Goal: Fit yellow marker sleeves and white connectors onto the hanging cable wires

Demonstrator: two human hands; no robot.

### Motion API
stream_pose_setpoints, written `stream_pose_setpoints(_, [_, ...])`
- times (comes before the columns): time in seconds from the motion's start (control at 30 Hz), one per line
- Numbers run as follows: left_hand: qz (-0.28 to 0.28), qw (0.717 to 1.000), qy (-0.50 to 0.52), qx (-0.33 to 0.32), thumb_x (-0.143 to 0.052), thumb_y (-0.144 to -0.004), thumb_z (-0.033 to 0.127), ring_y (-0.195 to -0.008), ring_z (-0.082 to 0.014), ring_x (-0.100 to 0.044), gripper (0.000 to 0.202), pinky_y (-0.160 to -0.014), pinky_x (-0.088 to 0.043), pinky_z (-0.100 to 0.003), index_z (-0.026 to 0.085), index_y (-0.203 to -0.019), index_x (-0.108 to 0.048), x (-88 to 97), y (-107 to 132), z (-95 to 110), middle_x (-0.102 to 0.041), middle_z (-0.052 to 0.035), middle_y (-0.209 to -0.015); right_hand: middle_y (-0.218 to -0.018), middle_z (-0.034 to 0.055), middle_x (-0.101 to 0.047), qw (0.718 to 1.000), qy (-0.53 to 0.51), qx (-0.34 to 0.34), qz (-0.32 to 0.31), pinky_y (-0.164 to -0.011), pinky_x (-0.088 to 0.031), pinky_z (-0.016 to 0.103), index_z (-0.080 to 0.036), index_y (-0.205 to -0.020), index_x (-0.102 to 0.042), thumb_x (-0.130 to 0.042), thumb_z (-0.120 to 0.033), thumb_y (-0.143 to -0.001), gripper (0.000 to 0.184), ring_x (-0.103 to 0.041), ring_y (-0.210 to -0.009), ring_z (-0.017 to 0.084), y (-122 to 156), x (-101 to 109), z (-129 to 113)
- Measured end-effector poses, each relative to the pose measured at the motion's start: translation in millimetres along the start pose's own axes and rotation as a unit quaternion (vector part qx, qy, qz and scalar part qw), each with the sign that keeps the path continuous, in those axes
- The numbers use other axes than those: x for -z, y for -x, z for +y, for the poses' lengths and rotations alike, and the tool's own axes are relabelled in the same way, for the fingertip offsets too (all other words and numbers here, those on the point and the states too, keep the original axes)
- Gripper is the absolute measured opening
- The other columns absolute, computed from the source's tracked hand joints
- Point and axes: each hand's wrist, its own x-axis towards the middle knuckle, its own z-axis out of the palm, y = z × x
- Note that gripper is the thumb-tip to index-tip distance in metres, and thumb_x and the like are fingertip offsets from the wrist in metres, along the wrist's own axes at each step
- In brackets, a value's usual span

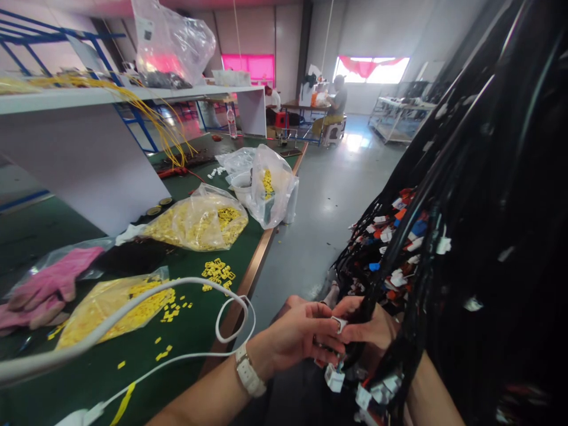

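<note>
Both my hands meet at a small white connector (339,324) beside the hanging bundle of black wiring harnesses (448,236). My left hand (304,331), with a white watch at its wrist, has its fingers closed on the connector from the left. From the right, my right hand (368,325) pinches the same connector, and black cables pass in front of part of that hand. Just below my fingers hangs another white connector (334,378), with more white connectors (381,390) lower right. Higher in the bundle are several white, orange and blue connectors (399,228).
On the green table (186,337) lie a bag of yellow clips (195,219), loose yellow clips (217,273), pink gloves (48,284) and a white cable (146,302). A white shelf (110,94) stands above it. People (337,100) sit at tables farther back.
</note>
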Motion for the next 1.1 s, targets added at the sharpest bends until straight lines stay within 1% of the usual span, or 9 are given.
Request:
stream_pose_setpoints(0.23, [-0.052, 0.996, 0.074, 0.004, -0.066, -0.078, 0.020, -0.071, -0.0153, -0.068, 0.036, -0.068, -0.052, -0.026, 0.011, -0.112, -0.060, 0.7, -2.6, -5.8, -0.071, -0.0097, -0.084, -0.062, -0.0022, -0.069, 0.999, -0.018, 0.033, -0.008, -0.051, -0.048, 0.025, -0.021, -0.084, -0.073, -0.083, -0.030, -0.060, 0.028, -0.059, -0.051, 0.013, -1.3, -11.6, -9.1])
stream_pose_setpoints(0.33, [-0.058, 0.994, 0.090, 0.002, -0.065, -0.079, 0.019, -0.073, -0.0154, -0.069, 0.027, -0.071, -0.052, -0.025, 0.010, -0.104, -0.064, 2.8, -3.4, -9.2, -0.071, -0.0105, -0.085, -0.065, -0.0005, -0.071, 0.999, -0.023, 0.036, -0.025, -0.055, -0.051, 0.026, -0.020, -0.085, -0.073, -0.083, -0.029, -0.060, 0.028, -0.062, -0.055, 0.014, -1.3, -12.5, -11.6])
stream_pose_setpoints(0.4, [-0.056, 0.994, 0.093, 0.003, -0.064, -0.079, 0.019, -0.072, -0.0150, -0.069, 0.020, -0.071, -0.053, -0.025, 0.008, -0.096, -0.067, 3.8, -4.0, -10.9, -0.071, -0.0108, -0.084, -0.079, 0.0025, -0.075, 0.998, -0.027, 0.041, -0.039, -0.061, -0.054, 0.027, -0.021, -0.089, -0.073, -0.082, -0.029, -0.062, 0.029, -0.067, -0.066, 0.017, -1.6, -12.8, -12.3])
stream_pose_setpoints(0.47, [-0.051, 0.995, 0.090, 0.004, -0.063, -0.078, 0.018, -0.070, -0.0144, -0.069, 0.017, -0.070, -0.053, -0.024, 0.008, -0.091, -0.068, 3.9, -4.6, -11.5, -0.071, -0.0104, -0.082, -0.091, 0.0055, -0.075, 0.997, -0.031, 0.041, -0.050, -0.066, -0.055, 0.030, -0.021, -0.095, -0.071, -0.082, -0.029, -0.062, 0.036, -0.069, -0.076, 0.020, -1.9, -13.0, -12.0])
stream_pose_setpoints(0.57, [-0.042, 0.996, 0.079, -0.017, -0.066, -0.076, 0.017, -0.065, -0.0128, -0.067, 0.014, -0.065, -0.052, -0.022, 0.008, -0.087, -0.068, 2.4, -5.3, -11.2, -0.070, -0.0085, -0.078, -0.098, 0.0083, -0.075, 0.997, -0.041, 0.027, -0.054, -0.070, -0.056, 0.033, -0.020, -0.105, -0.067, -0.082, -0.028, -0.062, 0.046, -0.070, -0.081, 0.023, -2.0, -13.1, -10.5])
stream_pose_setpoints(0.67, [-0.030, 0.995, 0.079, -0.053, -0.068, -0.072, 0.018, -0.061, -0.0130, -0.066, 0.014, -0.062, -0.051, -0.023, 0.011, -0.084, -0.066, 0.1, -5.7, -11.2, -0.069, -0.0062, -0.075, -0.095, 0.0073, -0.075, 0.997, -0.052, 0.022, -0.055, -0.067, -0.056, 0.033, -0.021, -0.107, -0.066, -0.082, -0.027, -0.062, 0.047, -0.070, -0.079, 0.023, -1.6, -13.9, -9.8])
stream_pose_setpoints(0.8, [-0.012, 0.995, 0.069, -0.067, -0.070, -0.068, 0.018, -0.058, -0.0127, -0.064, 0.016, -0.061, -0.051, -0.024, 0.010, -0.081, -0.065, -2.4, -5.8, -11.7, -0.068, -0.0062, -0.071, -0.078, 0.0026, -0.075, 0.995, -0.067, 0.024, -0.065, -0.058, -0.054, 0.026, -0.022, -0.106, -0.067, -0.081, -0.025, -0.063, 0.046, -0.068, -0.063, 0.017, -1.1, -16.6, -10.4])
stream_pose_setpoints(0.9, [-0.004, 0.995, 0.058, -0.081, -0.072, -0.066, 0.019, -0.057, -0.0124, -0.062, 0.017, -0.062, -0.051, -0.024, 0.009, -0.078, -0.066, -4.2, -5.3, -11.6, -0.066, -0.0060, -0.069, -0.070, 0.0012, -0.073, 0.996, -0.067, 0.025, -0.059, -0.054, -0.053, 0.025, -0.021, -0.108, -0.066, -0.082, -0.025, -0.062, 0.049, -0.067, -0.058, 0.016, -0.1, -18.0, -9.8])
stream_pose_setpoints(1.1, [-0.005, 0.993, 0.028, -0.116, -0.076, -0.062, 0.020, -0.056, -0.0114, -0.060, 0.019, -0.060, -0.049, -0.024, 0.011, -0.074, -0.064, -5.2, -5.0, -15.0, -0.062, -0.0017, -0.065, -0.080, 0.0038, -0.076, 0.996, -0.072, 0.020, -0.042, -0.058, -0.055, 0.030, -0.021, -0.109, -0.064, -0.082, -0.022, -0.059, 0.053, -0.070, -0.061, 0.020, 2.9, -17.9, -7.4])
